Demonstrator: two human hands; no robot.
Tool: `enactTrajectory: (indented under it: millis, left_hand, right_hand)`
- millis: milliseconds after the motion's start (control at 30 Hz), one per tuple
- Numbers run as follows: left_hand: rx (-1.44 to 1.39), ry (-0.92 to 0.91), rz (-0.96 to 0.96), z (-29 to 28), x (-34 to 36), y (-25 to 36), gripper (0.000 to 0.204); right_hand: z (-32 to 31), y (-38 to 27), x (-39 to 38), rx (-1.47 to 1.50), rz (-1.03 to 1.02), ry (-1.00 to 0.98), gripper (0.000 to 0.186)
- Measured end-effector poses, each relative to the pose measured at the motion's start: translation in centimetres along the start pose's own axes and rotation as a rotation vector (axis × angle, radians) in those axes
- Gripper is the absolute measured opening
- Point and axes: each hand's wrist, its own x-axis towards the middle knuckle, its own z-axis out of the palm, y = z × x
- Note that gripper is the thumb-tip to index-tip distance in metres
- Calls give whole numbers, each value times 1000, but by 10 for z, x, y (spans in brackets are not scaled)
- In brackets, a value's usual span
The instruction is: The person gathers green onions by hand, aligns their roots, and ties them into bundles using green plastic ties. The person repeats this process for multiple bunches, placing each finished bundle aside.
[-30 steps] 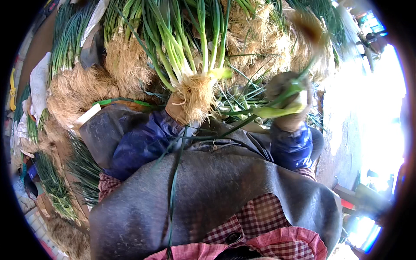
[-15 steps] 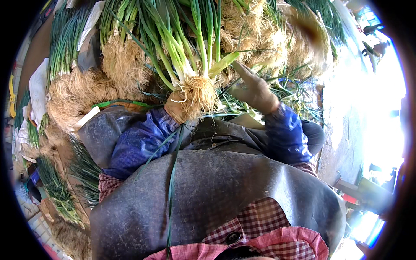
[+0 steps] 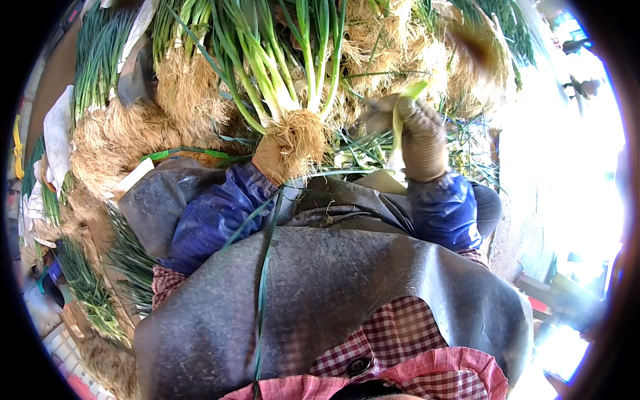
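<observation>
My left hand is closed around the root end of a bunch of green onions. Their white bases and shaggy straw-coloured roots show beside the hand, while the green leaves point away from me; most of the left fingers are hidden behind the roots. To the right of the bunch, apart from it, my right hand, slightly blurred, pinches a pale green and white leaf sheath that hangs down from the fingers.
Heaps of green onions with long roots lie at the left and far side. Loose leaf scraps are beyond my lap. A dark grey apron covers my lap, with a long thin leaf lying over it.
My right hand has moved away from the bunch to the right, and the pale outer leaf that stuck out from the bunch is now in it. The left hand has barely moved.
</observation>
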Motion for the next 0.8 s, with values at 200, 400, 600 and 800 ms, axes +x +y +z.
enactTrajectory:
  millis: [200, 400, 600, 800]
  left_hand:
    - [-195, -88, -86, 1, 6, 0, 43]
    - [24, 17, -132, 2, -1, -10, 41]
    - [-191, -42, -90, 2, -12, -7, 46]
    - [-258, 211, -77, 7, -16, -4, 48]
  right_hand:
    - [-37, 46, 26, -119, 251, 140, 63]
    - [7, 122, 53, -162, 95, -49, 34]
    - [26, 107, 58, -703, -12, 114, 30]
    - [36, 101, 70, -782, 67, 168, 31]
